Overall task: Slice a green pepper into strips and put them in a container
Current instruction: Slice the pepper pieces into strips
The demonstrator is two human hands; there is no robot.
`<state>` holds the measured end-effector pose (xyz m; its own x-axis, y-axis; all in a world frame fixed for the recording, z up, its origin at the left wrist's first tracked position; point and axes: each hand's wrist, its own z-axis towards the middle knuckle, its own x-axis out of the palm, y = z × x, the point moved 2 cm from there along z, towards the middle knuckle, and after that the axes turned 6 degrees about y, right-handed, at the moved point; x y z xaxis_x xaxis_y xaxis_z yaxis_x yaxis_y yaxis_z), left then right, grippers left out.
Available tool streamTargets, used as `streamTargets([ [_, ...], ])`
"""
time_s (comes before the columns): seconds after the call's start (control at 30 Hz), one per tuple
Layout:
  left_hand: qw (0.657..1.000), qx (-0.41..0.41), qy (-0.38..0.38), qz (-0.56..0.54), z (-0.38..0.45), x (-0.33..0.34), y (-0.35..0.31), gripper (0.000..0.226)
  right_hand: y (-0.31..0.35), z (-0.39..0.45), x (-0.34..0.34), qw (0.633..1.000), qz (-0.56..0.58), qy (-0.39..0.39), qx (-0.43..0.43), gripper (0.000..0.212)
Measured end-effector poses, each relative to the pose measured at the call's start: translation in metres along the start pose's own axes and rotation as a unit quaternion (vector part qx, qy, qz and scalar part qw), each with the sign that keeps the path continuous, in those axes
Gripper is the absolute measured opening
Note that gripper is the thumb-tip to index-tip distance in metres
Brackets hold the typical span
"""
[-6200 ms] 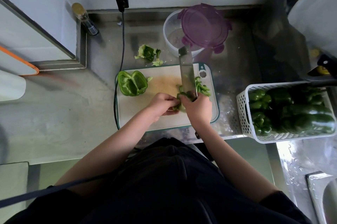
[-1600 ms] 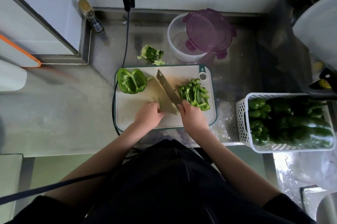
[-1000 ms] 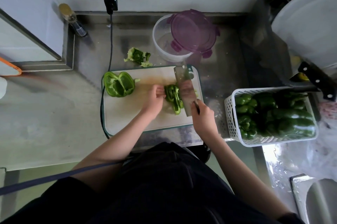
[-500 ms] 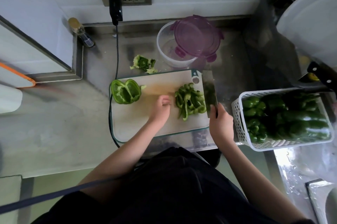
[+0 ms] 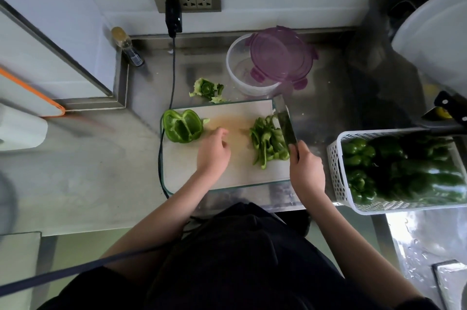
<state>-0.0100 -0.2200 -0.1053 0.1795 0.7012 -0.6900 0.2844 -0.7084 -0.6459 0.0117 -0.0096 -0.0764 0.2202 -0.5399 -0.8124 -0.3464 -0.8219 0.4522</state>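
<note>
Here, seen from above, a person is standing at a steel bench (image 5: 88, 183) with a pale cutting board (image 5: 227, 173) lying on it. A loose heap of green pepper strips (image 5: 267, 140) is sitting on the right half of the board. The right hand (image 5: 307, 168) is gripping the handle of a cleaver (image 5: 285, 122), fingers curled around it, with the broad blade lying just beside the right edge of the heap. The left hand (image 5: 213, 151) is hovering over the middle of the board, fingers loosely bent and holding nothing, apart from the strips.

The strips are looking light, thin, curled and probably damp, so they are likely to scatter or slip if pinched one by one. Scooping the heap between the flat of the blade and the open left hand is seeming the safest hold. An uncut pepper half (image 5: 182, 126) is lying cut side up at the board's left end; it is looking firm but hollow, and would need flattening before slicing.

Beyond the board, a clear round container (image 5: 242, 74) is waiting near the wall, with a purple lid (image 5: 280, 54) leaning across its right side, leaving only part of the mouth open. Pepper scraps (image 5: 206, 88) are lying between container and board. A white basket (image 5: 336, 173) of whole peppers is standing to the right, and a black cable (image 5: 173, 69) is running down from a wall socket past the board's left edge.
</note>
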Motion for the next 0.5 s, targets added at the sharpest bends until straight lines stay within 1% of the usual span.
streamTargets([
  [0.03, 0.995, 0.016, -0.051, 0.079, -0.001, -0.011, 0.006, 0.033, 0.005, 0.0, 0.001, 1.0, 0.002, 0.0, -0.015, 0.026],
  [0.07, 0.982, 0.018, -0.099, 0.157, -0.001, -0.021, 0.013, 0.033, 0.011, 0.0, 0.003, 0.999, -0.002, 0.004, -0.031, 0.026],
  [0.1, 0.965, 0.003, -0.136, 0.223, -0.001, -0.031, 0.019, 0.033, 0.017, -0.001, 0.005, 0.999, -0.008, 0.01, -0.049, 0.026],
  [0.13, 0.95, -0.019, -0.154, 0.27, -0.001, -0.039, 0.026, 0.035, 0.023, -0.001, 0.008, 0.998, -0.013, 0.014, -0.062, 0.026],
  [0.17, 0.941, -0.041, -0.142, 0.303, 0.0, -0.046, 0.032, 0.037, 0.03, -0.002, 0.01, 0.997, -0.015, 0.015, -0.072, 0.027],
  [0.23, 0.93, -0.055, -0.084, 0.354, 0.003, -0.055, 0.04, 0.038, 0.039, -0.004, 0.015, 0.996, -0.007, 0.01, -0.085, 0.029],
  [0.33, 0.913, -0.012, -0.028, 0.406, 0.008, -0.06, 0.047, 0.038, 0.048, -0.008, 0.018, 0.996, 0.002, 0.011, -0.091, 0.029],
  [0.4, 0.909, 0.008, -0.024, 0.417, 0.008, -0.062, 0.048, 0.037, 0.052, -0.01, 0.018, 0.996, 0.003, 0.013, -0.091, 0.029],
  [0.5, 0.9, 0.037, -0.043, 0.431, 0.003, -0.066, 0.047, 0.027, 0.058, -0.015, 0.019, 0.996, 0.003, 0.005, -0.089, 0.028],
])
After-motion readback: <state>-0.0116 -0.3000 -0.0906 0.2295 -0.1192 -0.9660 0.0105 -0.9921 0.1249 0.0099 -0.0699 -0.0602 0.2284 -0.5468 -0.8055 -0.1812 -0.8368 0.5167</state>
